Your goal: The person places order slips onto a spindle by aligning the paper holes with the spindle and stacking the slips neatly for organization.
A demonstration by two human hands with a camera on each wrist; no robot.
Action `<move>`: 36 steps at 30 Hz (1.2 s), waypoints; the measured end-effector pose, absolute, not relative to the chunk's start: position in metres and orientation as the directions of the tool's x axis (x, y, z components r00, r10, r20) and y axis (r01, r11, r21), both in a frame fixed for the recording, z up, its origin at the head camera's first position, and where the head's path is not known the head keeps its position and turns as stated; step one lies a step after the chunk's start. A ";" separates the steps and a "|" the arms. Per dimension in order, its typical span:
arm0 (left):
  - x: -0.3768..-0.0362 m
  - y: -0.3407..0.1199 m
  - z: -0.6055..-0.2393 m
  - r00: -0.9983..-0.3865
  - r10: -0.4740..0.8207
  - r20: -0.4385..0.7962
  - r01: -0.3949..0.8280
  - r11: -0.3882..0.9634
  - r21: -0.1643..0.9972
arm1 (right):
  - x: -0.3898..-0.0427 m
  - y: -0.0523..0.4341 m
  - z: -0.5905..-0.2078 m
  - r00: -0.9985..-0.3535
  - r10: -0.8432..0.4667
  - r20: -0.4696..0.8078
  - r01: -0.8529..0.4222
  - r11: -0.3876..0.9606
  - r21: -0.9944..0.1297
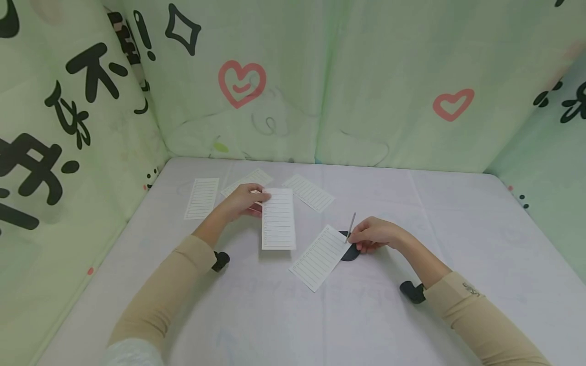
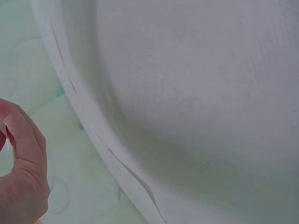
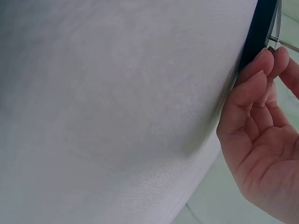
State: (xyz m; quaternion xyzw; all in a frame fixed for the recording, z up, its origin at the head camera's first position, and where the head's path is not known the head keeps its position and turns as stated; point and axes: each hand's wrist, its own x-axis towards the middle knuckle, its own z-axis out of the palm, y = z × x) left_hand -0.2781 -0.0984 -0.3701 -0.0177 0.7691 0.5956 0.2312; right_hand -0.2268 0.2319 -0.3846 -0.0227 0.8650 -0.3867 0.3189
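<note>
My left hand (image 1: 247, 200) pinches a white lined paper slip (image 1: 279, 221) by its upper left edge, holding it up over the table. A second lined slip (image 1: 319, 258) lies slanted, its right corner over a black round base (image 1: 351, 252) at a thin upright metal spike (image 1: 351, 225). My right hand (image 1: 376, 234) has thumb and fingertips pinched together at that corner, close by the spike. The right wrist view shows those fingertips beside the dark base (image 3: 258, 35) and the spike's rod (image 3: 287, 45). In the left wrist view, curled fingers (image 2: 28, 144) appear at the left edge.
Three more lined slips lie farther back: one at the left (image 1: 202, 199), one partly behind my left hand (image 1: 249, 179), one right of it (image 1: 310, 193). A white cloth covers the table (image 1: 435, 218). Pale green curtains (image 1: 380, 76) enclose its back and sides.
</note>
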 end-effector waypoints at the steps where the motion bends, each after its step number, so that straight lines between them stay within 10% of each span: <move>1: -0.277 -0.098 -0.369 -0.890 0.251 -0.381 -0.310 0.280 0.909 | -0.227 0.232 -0.385 -0.795 -0.286 -0.534 0.208 0.700 -0.683; 36: -0.230 -0.019 -0.317 -0.768 0.574 -0.285 -0.187 0.225 0.956 | -0.199 0.242 -0.279 -0.896 -0.343 -0.280 0.063 0.527 -0.848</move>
